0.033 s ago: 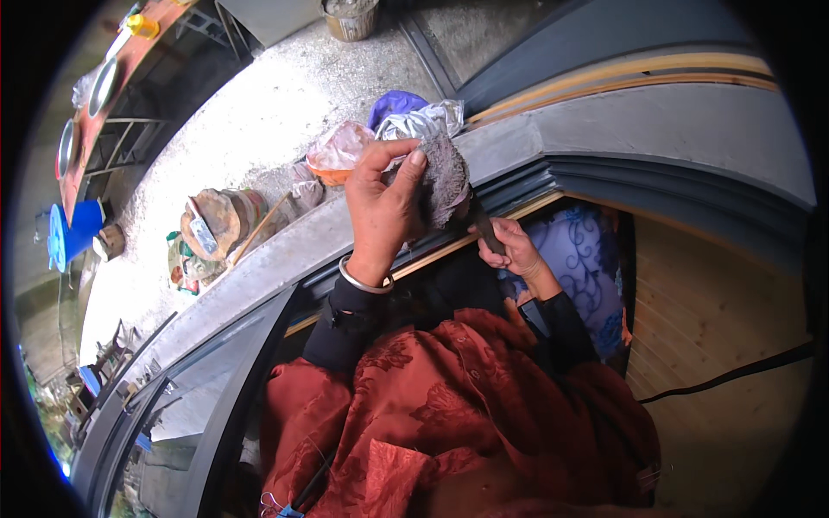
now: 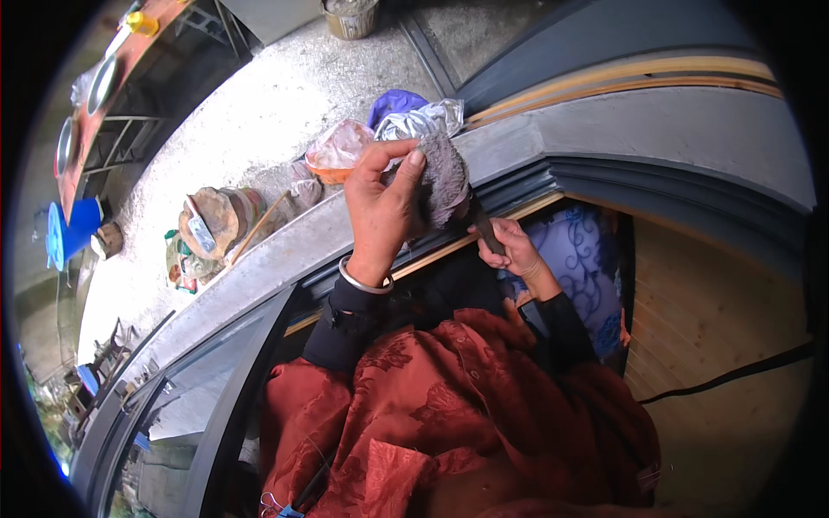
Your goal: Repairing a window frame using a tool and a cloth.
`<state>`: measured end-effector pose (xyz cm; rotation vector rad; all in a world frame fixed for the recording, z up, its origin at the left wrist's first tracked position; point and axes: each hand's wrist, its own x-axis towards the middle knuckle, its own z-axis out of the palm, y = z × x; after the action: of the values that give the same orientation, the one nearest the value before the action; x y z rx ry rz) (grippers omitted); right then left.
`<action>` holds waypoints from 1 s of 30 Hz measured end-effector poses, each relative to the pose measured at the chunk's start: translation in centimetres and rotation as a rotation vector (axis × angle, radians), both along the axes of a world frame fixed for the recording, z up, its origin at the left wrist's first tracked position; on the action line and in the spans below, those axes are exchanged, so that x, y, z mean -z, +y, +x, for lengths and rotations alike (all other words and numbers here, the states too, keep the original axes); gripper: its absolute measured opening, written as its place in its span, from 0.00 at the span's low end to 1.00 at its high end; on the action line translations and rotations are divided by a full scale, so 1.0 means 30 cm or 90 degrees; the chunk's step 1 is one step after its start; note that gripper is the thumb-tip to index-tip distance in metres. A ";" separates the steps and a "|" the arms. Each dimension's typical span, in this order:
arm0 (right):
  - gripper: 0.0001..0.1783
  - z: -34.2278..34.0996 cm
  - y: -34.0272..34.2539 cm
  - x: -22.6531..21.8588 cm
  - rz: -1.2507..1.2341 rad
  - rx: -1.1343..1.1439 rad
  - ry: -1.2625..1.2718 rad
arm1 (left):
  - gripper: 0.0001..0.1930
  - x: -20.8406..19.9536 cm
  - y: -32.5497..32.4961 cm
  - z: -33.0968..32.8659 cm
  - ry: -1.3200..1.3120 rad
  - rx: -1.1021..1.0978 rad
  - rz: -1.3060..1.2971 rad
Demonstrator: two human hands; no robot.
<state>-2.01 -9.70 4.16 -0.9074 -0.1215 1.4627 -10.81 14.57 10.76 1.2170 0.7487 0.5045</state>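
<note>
In front of me, my left hand pinches the edge of a grey, fuzzy piece that looks like matted fibre or rough cloth. Its thumb lies on the near face, and some of the fingers are hidden behind. A dark, narrow, handle-like strip runs from the piece down to the right. Around the lower end of that strip my right hand is closed. Whether strip and grey piece are joined or only touching, I cannot tell. A metal bangle circles my left wrist.
Just beyond the pale sill sit a purple bag, a silvery bag and an orange container with clear plastic. A blade-like tool lies on a wood stump at left. A patterned blue cushion is at my right.
</note>
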 end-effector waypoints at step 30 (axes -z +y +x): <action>0.23 -0.023 0.107 0.009 -0.187 -0.085 -0.057 | 0.08 0.176 0.153 -0.069 -0.004 -0.022 -0.113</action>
<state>-2.70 -6.49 3.89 -1.2232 -0.0343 1.5895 -12.88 19.16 5.47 1.0388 0.7933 0.4609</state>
